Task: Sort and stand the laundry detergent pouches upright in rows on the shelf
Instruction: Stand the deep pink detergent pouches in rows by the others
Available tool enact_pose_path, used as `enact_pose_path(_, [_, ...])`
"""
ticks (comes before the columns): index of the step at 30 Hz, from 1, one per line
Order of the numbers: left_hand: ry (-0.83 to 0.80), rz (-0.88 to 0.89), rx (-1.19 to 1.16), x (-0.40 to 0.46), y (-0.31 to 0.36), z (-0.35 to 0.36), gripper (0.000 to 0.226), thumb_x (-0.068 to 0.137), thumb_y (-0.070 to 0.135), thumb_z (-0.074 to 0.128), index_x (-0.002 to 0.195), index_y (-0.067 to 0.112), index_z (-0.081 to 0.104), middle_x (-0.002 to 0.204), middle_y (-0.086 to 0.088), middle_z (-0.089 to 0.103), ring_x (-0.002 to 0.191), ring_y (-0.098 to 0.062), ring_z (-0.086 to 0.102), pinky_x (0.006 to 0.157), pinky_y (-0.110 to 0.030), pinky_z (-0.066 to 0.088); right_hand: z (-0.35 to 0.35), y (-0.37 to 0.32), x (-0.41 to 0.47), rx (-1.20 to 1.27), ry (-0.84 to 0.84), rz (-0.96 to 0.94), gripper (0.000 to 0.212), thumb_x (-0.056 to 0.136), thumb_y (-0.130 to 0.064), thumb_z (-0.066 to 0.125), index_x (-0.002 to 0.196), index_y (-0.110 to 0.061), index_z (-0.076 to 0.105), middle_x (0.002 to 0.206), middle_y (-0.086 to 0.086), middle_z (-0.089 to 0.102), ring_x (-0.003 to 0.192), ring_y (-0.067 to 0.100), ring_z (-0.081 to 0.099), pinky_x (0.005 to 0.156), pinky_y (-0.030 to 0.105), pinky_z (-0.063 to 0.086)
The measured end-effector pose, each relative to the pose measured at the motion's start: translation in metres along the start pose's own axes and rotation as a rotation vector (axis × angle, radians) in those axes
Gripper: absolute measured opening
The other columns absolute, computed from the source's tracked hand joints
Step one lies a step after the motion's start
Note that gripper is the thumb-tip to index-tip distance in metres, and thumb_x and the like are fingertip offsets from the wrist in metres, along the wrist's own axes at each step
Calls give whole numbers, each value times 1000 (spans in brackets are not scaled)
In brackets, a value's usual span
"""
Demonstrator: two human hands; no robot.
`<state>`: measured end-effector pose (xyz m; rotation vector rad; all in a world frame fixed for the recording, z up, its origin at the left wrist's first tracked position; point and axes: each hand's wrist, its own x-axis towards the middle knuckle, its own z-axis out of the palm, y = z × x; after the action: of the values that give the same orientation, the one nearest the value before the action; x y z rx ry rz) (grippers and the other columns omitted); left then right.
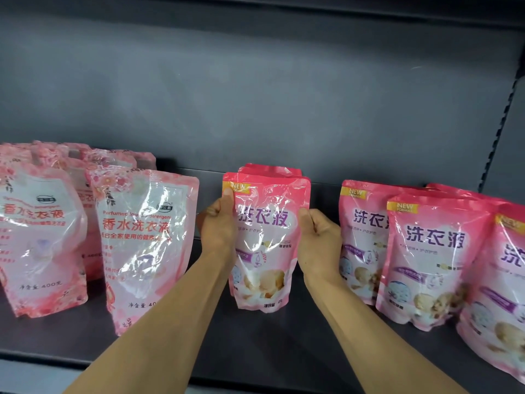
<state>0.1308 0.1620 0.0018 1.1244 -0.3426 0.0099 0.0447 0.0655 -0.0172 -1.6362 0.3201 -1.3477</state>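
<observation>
A pink detergent pouch (265,243) with purple lettering stands upright at the middle of the dark shelf (255,351). My left hand (218,223) grips its left edge, thumb on the front near the top corner. My right hand (319,237) grips its right edge. Two more pouches of the same kind (270,169) stand directly behind it. To the right, several pink pouches (431,260) stand in rows. On the left stand paler floral pouches (145,243) with red lettering, in two rows.
The grey back panel (255,95) closes the shelf behind. A slotted upright (500,132) runs along the right side. Bare shelf surface lies in front of the held pouch and in the gaps beside it.
</observation>
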Motion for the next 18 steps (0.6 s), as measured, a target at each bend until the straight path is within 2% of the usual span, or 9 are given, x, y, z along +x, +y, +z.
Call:
enact_pose_path(1, [-1, -7, 4, 0, 1, 0, 48, 94, 40, 51, 52, 18, 44, 34, 15, 49, 31, 3, 44, 40, -11, 39, 1, 0, 1, 14, 5, -1, 36, 96, -19, 51, 68, 4, 51, 60, 5, 49, 58, 11, 40, 58, 29, 38])
enact_pose_path(4, [-8, 0, -12, 3, 0, -1, 50, 94, 42, 50, 49, 21, 44, 39, 13, 54, 41, -2, 51, 54, -19, 46, 1, 3, 1, 46, 19, 14, 36, 96, -17, 50, 63, -4, 50, 57, 0, 48, 56, 9, 40, 56, 27, 38])
enact_pose_path(7, [-28, -2, -29, 4, 1, 0, 47, 95, 41, 49, 52, 21, 48, 44, 12, 59, 44, -1, 56, 52, -18, 47, 0, 5, 0, 69, 31, 20, 37, 96, -16, 50, 59, -13, 50, 58, -1, 49, 57, 9, 42, 56, 27, 40])
enact_pose_path(10, [-40, -16, -8, 5, 2, 0, 43, 95, 41, 48, 58, 20, 53, 49, 12, 64, 46, 0, 60, 57, -21, 49, 1, 4, -1, 88, 14, 27, 34, 96, -19, 50, 65, -9, 55, 60, 0, 53, 56, 6, 45, 55, 20, 41])
enact_pose_path(13, [-68, -5, 31, 4, 2, -4, 43, 95, 44, 48, 60, 20, 57, 59, 9, 68, 59, -7, 65, 66, -26, 53, 0, 3, -2, 96, 9, 29, 34, 96, -19, 50, 63, -10, 54, 57, -4, 52, 51, 1, 43, 52, 15, 40])
enact_pose_path(16, [-118, -5, 73, 2, -5, -8, 40, 95, 46, 45, 72, 18, 62, 79, 2, 73, 82, -18, 69, 78, -34, 55, 0, 1, -3, 94, 14, 37, 37, 96, -20, 50, 63, -3, 51, 57, 0, 50, 53, 5, 42, 53, 19, 39])
enact_pose_path(18, [-131, -14, 76, -2, -9, -13, 38, 96, 44, 43, 80, 17, 63, 81, 4, 73, 85, -18, 69, 79, -33, 54, 0, 0, -3, 91, 8, 28, 37, 95, -19, 51, 60, -7, 49, 52, -9, 48, 50, 2, 39, 51, 15, 36])
